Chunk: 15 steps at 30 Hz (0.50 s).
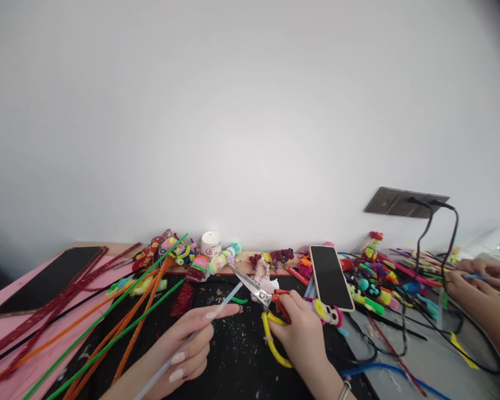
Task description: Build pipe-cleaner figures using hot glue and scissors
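My left hand [191, 339] pinches a long, thin, pale translucent stick [162, 369], its upper end pointing up and to the right. In my right hand [302, 328] is a pair of scissors [256, 290] with one red-orange and one yellow handle. The handles are spread apart, and the metal blades reach up and left beside the stick's upper end. I cannot tell whether the blades touch it. Below both hands lies a black mat [229, 366] strewn with tiny coloured scraps.
Long green and orange pipe cleaners [137, 333] cross the left side, near a dark phone [50, 278]. A white-framed phone [331, 278], a paper cup [210, 244] and several fuzzy figures [225, 258] line the back. Cables [425, 228] hang from a wall socket [400, 201]. Another person's hands [479, 289] work at right.
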Available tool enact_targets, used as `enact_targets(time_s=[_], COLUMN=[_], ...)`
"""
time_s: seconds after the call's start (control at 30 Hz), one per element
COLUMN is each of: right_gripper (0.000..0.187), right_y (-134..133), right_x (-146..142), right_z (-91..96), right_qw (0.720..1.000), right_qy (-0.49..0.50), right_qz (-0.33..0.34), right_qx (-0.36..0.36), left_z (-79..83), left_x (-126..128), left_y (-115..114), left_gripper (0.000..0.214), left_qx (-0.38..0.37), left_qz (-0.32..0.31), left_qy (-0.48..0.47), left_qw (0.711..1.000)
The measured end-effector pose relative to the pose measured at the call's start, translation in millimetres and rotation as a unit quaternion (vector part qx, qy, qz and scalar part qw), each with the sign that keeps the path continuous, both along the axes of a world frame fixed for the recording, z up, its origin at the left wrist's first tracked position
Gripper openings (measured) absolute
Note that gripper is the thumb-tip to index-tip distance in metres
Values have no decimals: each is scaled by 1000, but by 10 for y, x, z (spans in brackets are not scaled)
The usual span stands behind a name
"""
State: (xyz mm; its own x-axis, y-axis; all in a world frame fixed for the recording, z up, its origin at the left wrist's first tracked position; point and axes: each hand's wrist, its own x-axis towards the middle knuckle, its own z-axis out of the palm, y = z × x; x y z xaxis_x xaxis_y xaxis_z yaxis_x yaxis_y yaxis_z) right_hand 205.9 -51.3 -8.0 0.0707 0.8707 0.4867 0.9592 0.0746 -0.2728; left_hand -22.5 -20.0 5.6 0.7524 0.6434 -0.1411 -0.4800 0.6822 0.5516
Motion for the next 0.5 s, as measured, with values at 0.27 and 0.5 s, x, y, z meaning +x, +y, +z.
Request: enact_targets(time_s=[0.27,0.5], right_gripper=[13,27], right_y=[-24,-88], right_x=[-18,-81], right_z=[71,119], right_qw=[994,990], right_qy=[98,123], right_qz=[18,51], right_qx=[-39,-54], left_z=[-45,-62], left_x=[27,14], left_y=[36,15], left_gripper=[39,43], left_qx=[10,13], left_qz=[-23,-42], left_qy=[-7,16], left_qw=[1000,999])
